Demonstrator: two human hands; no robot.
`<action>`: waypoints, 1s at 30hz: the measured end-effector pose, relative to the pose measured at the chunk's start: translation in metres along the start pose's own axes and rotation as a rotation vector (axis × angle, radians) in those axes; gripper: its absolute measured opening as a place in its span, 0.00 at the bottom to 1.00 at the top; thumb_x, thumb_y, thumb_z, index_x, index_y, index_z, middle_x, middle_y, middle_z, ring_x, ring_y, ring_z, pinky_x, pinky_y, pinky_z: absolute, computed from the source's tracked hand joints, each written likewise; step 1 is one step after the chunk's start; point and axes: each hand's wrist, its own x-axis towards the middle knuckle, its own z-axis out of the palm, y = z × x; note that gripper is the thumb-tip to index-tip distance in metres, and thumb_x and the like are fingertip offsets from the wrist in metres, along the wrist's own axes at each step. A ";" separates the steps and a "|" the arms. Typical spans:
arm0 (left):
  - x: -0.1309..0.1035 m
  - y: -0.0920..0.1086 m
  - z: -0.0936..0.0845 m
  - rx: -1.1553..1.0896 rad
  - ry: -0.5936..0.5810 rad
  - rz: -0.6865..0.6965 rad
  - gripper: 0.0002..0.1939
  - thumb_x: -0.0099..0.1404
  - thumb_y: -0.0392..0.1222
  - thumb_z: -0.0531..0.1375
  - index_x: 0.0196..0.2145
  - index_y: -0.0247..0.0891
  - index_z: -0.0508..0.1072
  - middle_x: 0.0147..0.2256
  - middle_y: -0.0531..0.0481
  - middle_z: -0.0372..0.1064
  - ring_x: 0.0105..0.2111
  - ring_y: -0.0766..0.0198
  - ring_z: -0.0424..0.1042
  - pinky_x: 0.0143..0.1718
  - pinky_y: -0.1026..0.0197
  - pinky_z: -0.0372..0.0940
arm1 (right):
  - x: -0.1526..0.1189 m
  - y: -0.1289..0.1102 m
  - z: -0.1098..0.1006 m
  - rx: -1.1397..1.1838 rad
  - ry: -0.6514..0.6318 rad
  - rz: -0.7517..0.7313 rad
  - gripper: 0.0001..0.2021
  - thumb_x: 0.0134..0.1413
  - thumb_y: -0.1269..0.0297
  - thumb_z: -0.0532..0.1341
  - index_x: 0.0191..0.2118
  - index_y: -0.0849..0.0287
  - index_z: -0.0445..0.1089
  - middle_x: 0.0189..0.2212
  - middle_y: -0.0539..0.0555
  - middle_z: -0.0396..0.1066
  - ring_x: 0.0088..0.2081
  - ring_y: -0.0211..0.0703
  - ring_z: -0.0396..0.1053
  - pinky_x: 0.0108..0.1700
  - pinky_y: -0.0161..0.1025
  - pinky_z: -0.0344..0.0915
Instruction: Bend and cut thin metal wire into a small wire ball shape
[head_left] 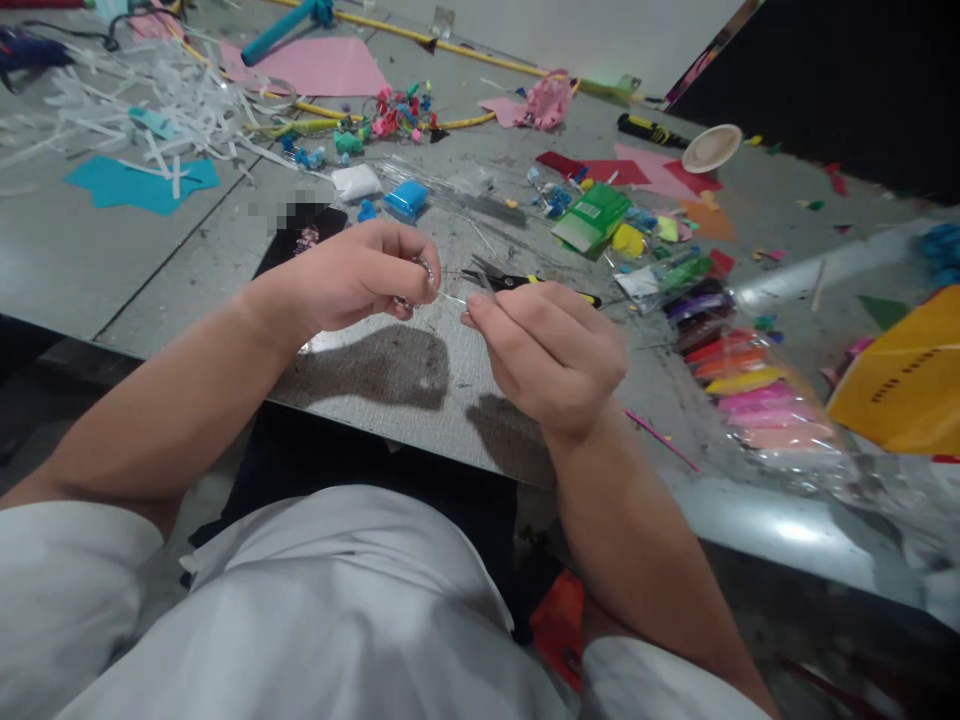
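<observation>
My left hand (367,270) is closed with fingers curled around a small silvery beaded strand (430,272), most of it hidden by the fingers. A thin, pale string (452,298) runs from it across the gap to my right hand (551,345). There the thumb and fingertips are pinched together on the string's end. Both hands are held above the table's front edge. Just behind my right fingertips lie black and yellow scissors (517,280) with their blades pointing left. Under the left wrist is a dark, flat object (304,235), partly covered.
White paper strips (180,110) and a blue paper piece (142,183) lie at left. White (356,183) and blue (406,199) clay packets sit behind my hands. Colourful clay packs (772,400), a green packet (592,217) and a yellow package (907,380) lie at right.
</observation>
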 end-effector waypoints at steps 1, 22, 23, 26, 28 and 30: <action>0.000 -0.002 0.000 0.010 0.046 0.019 0.17 0.62 0.44 0.83 0.27 0.42 0.79 0.26 0.51 0.69 0.24 0.67 0.65 0.26 0.59 0.63 | 0.002 -0.001 0.002 0.001 0.002 -0.009 0.12 0.84 0.51 0.67 0.52 0.32 0.93 0.39 0.50 0.89 0.44 0.51 0.91 0.53 0.53 0.93; -0.001 0.003 0.005 0.099 0.288 0.053 0.10 0.62 0.30 0.76 0.28 0.40 0.82 0.24 0.53 0.71 0.27 0.67 0.67 0.31 0.62 0.59 | 0.011 -0.008 -0.007 -0.027 0.174 -0.193 0.18 0.89 0.60 0.60 0.63 0.41 0.89 0.45 0.49 0.91 0.42 0.45 0.91 0.49 0.45 0.91; -0.002 0.005 0.005 0.102 0.305 0.060 0.10 0.63 0.29 0.75 0.29 0.40 0.83 0.25 0.53 0.72 0.28 0.66 0.68 0.32 0.62 0.61 | 0.013 -0.010 -0.008 0.056 0.196 -0.120 0.17 0.88 0.61 0.61 0.62 0.41 0.89 0.45 0.49 0.91 0.41 0.45 0.91 0.47 0.46 0.91; -0.003 0.006 0.003 0.097 0.323 0.079 0.09 0.65 0.31 0.76 0.30 0.40 0.82 0.27 0.53 0.71 0.30 0.65 0.69 0.35 0.60 0.65 | 0.014 -0.016 -0.007 0.311 0.184 0.133 0.13 0.89 0.56 0.64 0.57 0.40 0.90 0.39 0.48 0.88 0.36 0.44 0.87 0.42 0.46 0.86; -0.003 0.006 0.002 0.096 0.314 0.095 0.10 0.65 0.33 0.76 0.30 0.41 0.81 0.27 0.53 0.70 0.30 0.65 0.68 0.35 0.59 0.64 | 0.014 -0.019 -0.005 0.444 0.185 0.276 0.11 0.88 0.48 0.68 0.52 0.40 0.89 0.36 0.47 0.86 0.32 0.43 0.82 0.37 0.46 0.82; -0.003 0.003 0.000 0.104 0.295 0.114 0.10 0.65 0.35 0.77 0.31 0.41 0.80 0.28 0.52 0.69 0.31 0.64 0.68 0.35 0.58 0.62 | 0.017 -0.022 -0.002 0.551 0.231 0.415 0.17 0.80 0.35 0.74 0.47 0.40 0.82 0.32 0.45 0.82 0.28 0.43 0.78 0.31 0.44 0.76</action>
